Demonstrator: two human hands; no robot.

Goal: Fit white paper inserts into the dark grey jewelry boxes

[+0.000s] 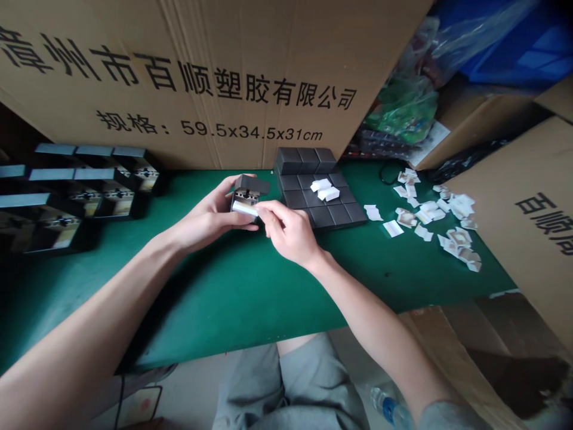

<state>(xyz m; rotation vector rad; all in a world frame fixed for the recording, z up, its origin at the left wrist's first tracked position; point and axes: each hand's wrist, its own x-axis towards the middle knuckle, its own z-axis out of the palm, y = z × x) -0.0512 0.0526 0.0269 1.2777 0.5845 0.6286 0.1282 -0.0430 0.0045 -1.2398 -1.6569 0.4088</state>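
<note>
A small black hinged box (251, 184) with its lid raised sits in my left hand (213, 210), the fingers wrapped around its side and front. My right hand (286, 227) pinches a small white folded insert (245, 209) at the front opening of that box. How deep the insert sits in the box is hard to make out. Right behind my right hand lies a block of closed black boxes (308, 192) in rows, one row stacked higher at the back. On top of them rest a few white folded pieces (326, 190).
Several open black boxes (96, 186) stand in rows at the left. Loose white pieces (430, 212) are scattered over the right of the green table (250, 298). A large cardboard carton (215, 60) closes off the back; another carton (528, 209) stands at the right.
</note>
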